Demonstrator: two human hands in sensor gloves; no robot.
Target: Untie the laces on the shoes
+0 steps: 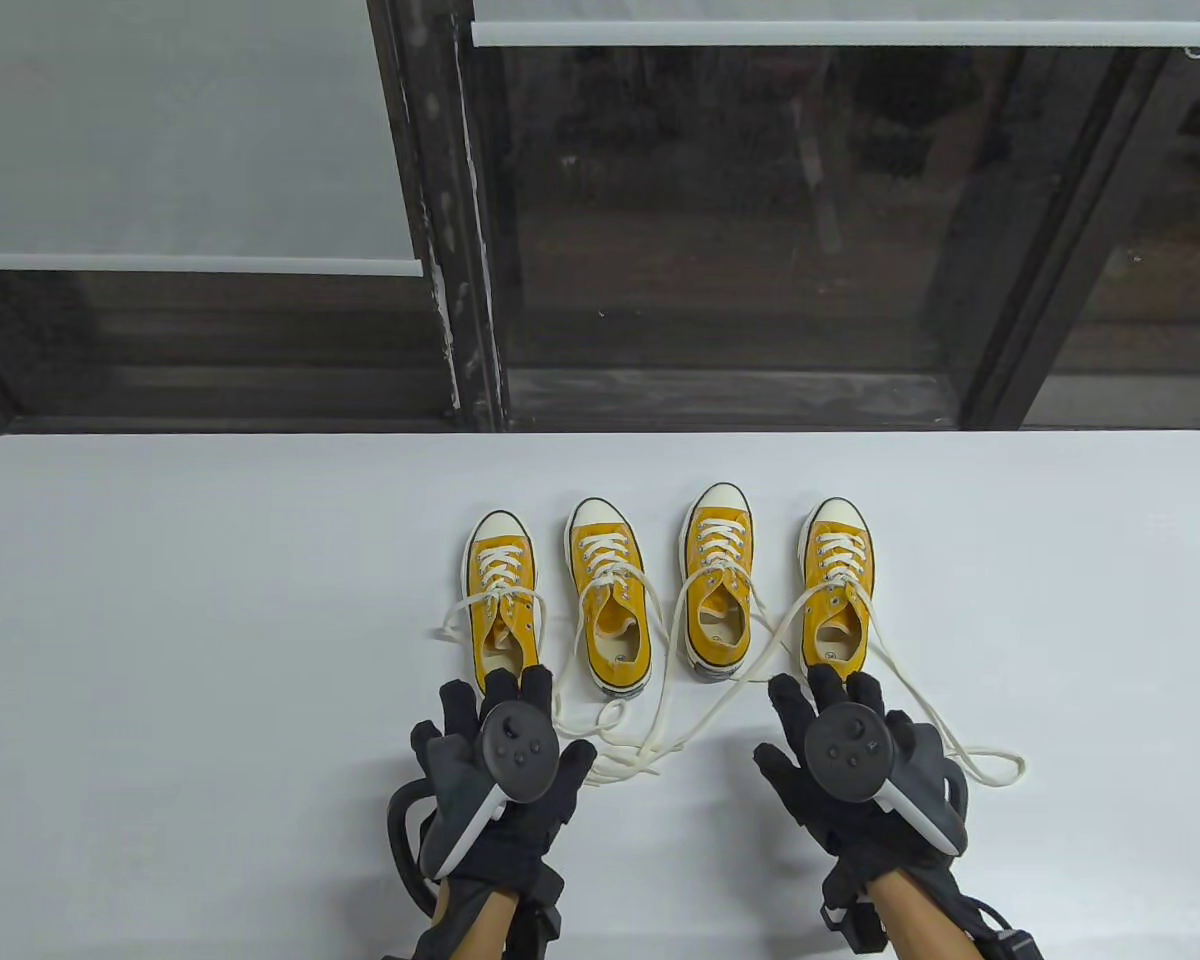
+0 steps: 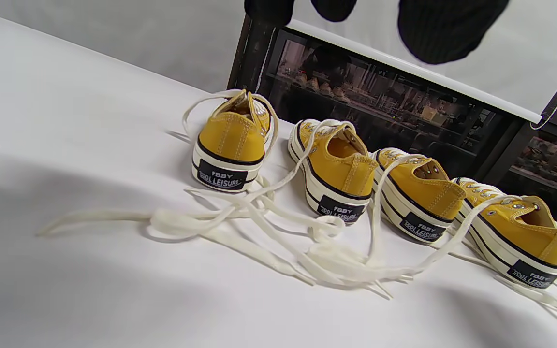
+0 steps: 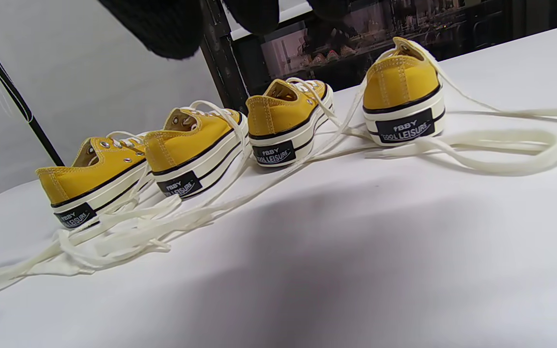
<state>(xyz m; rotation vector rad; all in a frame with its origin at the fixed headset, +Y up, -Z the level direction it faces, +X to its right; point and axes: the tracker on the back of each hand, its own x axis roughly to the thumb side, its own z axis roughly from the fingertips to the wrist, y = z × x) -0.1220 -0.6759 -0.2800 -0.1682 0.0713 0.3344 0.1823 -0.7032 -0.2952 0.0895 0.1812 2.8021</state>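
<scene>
Four yellow shoes [image 1: 660,595] stand in a row on the white bench [image 1: 160,650], toes pointing away from the person, heels toward the hands. Their cream laces [image 1: 650,740] are undone and trail loose across the bench between and around the hands. The left hand [image 1: 500,770] hovers just behind the leftmost shoe [image 1: 501,600], fingers spread, grasping nothing. The right hand [image 1: 850,770] hovers just behind the rightmost shoe [image 1: 837,585], likewise released.

Four yellow shoes [image 1: 502,600] upright in row, toes away; cream laces [image 1: 660,720] untied, trailing nearside.
</scene>
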